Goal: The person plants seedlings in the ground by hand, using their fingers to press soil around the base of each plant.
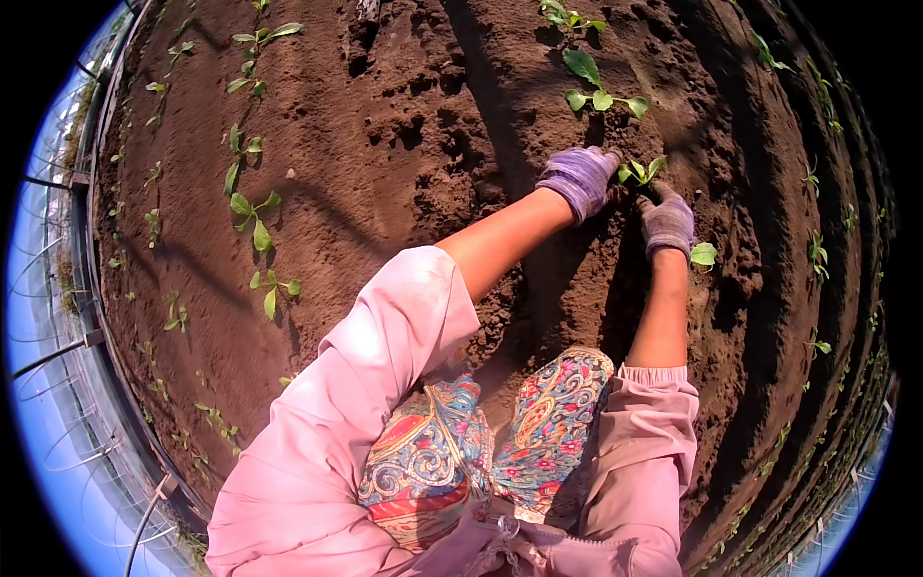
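Observation:
In purple striped work gloves, both of my hands reach into brown soil around a small leafy seedling (642, 171). My left hand (583, 180) is at the seedling's left, its fingertips by the leaves and partly hidden. On the lower right side, my right hand (667, 216) has its fingers pointing into the soil near the stem. Whether either hand grips the seedling or soil cannot be told. A larger seedling (602, 99) stands just beyond, and a green leaf (704, 254) shows beside my right wrist.
Seedlings in a row (252, 209) grow on the left bed; further rows with furrows (818, 252) run along the right. Cloddy soil (454, 144) lies between. A curved frame edge (94, 288) with metal hoops borders the far left. My knees in patterned cloth are below.

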Demonstrator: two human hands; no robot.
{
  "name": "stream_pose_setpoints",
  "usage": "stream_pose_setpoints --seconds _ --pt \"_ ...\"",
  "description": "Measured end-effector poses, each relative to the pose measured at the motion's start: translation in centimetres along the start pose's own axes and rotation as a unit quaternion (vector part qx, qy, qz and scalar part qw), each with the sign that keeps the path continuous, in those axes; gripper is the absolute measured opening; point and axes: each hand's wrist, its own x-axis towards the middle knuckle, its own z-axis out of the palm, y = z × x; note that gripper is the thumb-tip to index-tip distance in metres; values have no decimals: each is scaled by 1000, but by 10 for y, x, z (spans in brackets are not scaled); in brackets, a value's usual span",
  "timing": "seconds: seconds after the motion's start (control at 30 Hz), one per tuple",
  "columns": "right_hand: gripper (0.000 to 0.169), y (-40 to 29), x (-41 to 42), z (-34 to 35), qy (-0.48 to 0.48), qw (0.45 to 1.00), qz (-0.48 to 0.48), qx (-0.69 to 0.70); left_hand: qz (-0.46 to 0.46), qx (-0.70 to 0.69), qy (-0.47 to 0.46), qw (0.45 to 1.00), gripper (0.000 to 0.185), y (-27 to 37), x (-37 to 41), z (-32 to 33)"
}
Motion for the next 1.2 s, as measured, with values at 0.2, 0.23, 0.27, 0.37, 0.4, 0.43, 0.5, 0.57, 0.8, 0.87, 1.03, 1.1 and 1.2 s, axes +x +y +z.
stream_pose_setpoints --seconds 0.2,0.23,0.27,0.37,0.4,0.43,0.5,0.57,0.8,0.87,1.03,1.1,1.2 --pt "34 -3 3 9 12 998 13 62 -36 -22 25 999 27 9 10 18" --pt "33 -2 4 11 15 998 14 61 -45 -26 23 998 27 10 12 18" --pt "33 0 4 15 19 998 15 59 -48 -30 28 998 26 11 11 18" --pt "36 2 10 20 9 999 -5 49 -40 -65 34 997 33 1 4 8" --pt "38 -10 4 9 -4 999 -21 31 -7 -124 34 992 42 -17 -3 1" --pt "39 -10 -4 0 -19 999 -27 9 11 -165 48 985 49 -24 -11 -5" --pt "43 5 -18 -23 22 999 11 21 -89 -247 -39 964 48 -33 -32 -31" --pt "40 -12 -42 -41 76 989 -52 115 -57 -488 -34 870 47 -78 -76 -48" --pt "52 -99 -71 57 -221 937 -250 102 -276 108 -36 954 46 -171 -178 -12" --pt "66 -106 -74 117 -192 930 -313 -35 -187 40 81 978 45 -166 -208 11" --pt "89 -92 -139 152 -240 894 -321 -200 -310 -195 52 929 34 -160 -262 32" --pt "90 -73 -173 154 -323 857 -339 -213 -311 -225 69 921 32 -168 -289 39" --pt "59 -36 -198 185 -296 846 -356 -266 -335 -319 47 885 29 -155 -291 18"
